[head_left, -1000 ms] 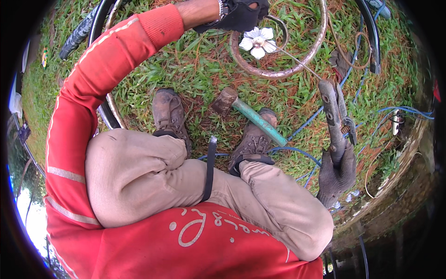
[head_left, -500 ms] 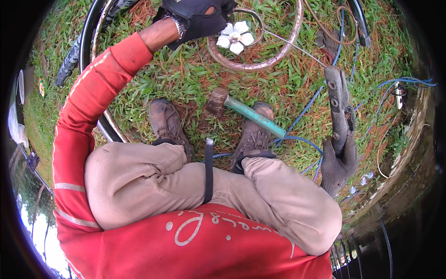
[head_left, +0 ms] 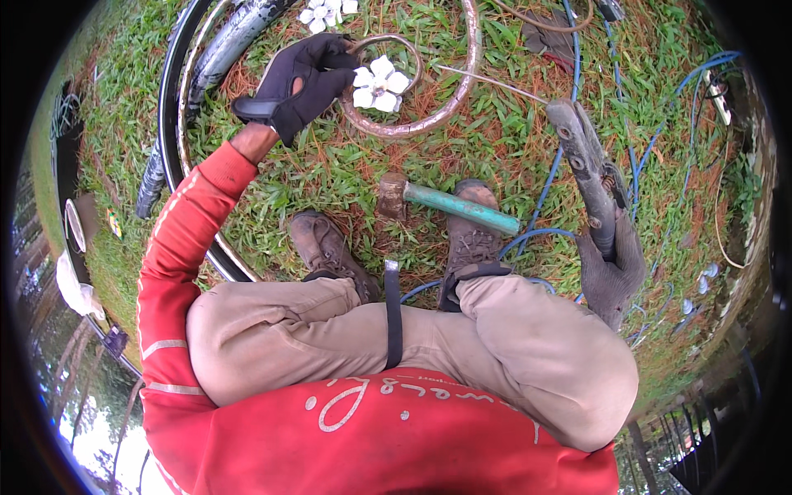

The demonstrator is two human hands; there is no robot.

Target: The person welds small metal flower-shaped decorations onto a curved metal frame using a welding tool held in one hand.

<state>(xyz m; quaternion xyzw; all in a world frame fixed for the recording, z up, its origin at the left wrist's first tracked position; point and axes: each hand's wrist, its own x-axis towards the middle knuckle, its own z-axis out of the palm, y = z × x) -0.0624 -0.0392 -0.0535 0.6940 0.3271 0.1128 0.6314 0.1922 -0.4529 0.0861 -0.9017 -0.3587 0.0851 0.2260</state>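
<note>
My left hand (head_left: 305,91), in a black glove, has bent fingers on a small curved metal ring (head_left: 412,49) beside a white metal flower (head_left: 378,87). A larger rusty ring (head_left: 468,73) curves around both. My right hand (head_left: 610,268), in a grey knit glove, grips a worn welding electrode holder (head_left: 586,165) at the right. A thin rod (head_left: 495,81) runs from the holder's jaws toward the small ring, its tip near the flower. A hammer (head_left: 462,209) with a turquoise handle lies by my feet, across the right boot.
Blue cables (head_left: 536,231) snake over the grass at the right, near a power strip (head_left: 723,99). Dark tubular hoops (head_left: 171,107) and a mottled pipe (head_left: 227,49) lie at the left. More white flowers (head_left: 326,12) lie at the top, a brown cloth (head_left: 544,33) behind the rings.
The view has shifted. My left hand has come down and left to beside the white flower, now with more of its fingers showing. The holder and rod stay in my right hand.
</note>
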